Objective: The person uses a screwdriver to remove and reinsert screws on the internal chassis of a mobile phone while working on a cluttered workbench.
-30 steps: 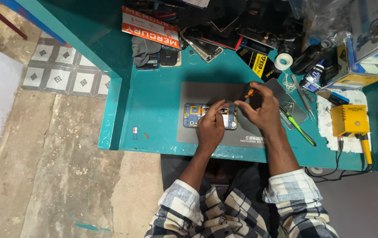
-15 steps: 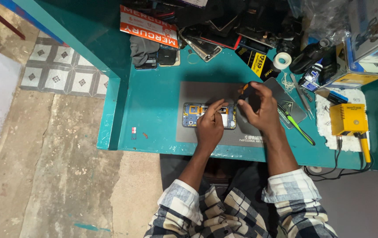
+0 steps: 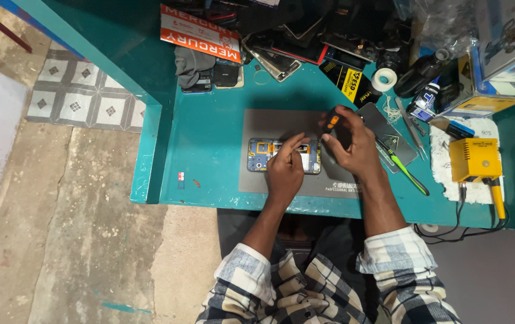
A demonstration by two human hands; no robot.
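Here, an opened phone (image 3: pixel 282 155) lies lengthwise left-to-right on a grey mat (image 3: pixel 269 126), the left hand (image 3: pixel 285 168) pressing fingers on its middle, the right hand (image 3: pixel 353 147) closed around an orange-tipped screwdriver (image 3: pixel 331 123) just beside its right end.

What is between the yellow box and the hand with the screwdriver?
In the head view, a green-handled tool, metal tweezers and a dark flat panel lie on the teal table between the yellow box and the right hand.

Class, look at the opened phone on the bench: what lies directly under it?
The opened phone lies on a grey work mat on the teal bench. The left hand covers its middle.
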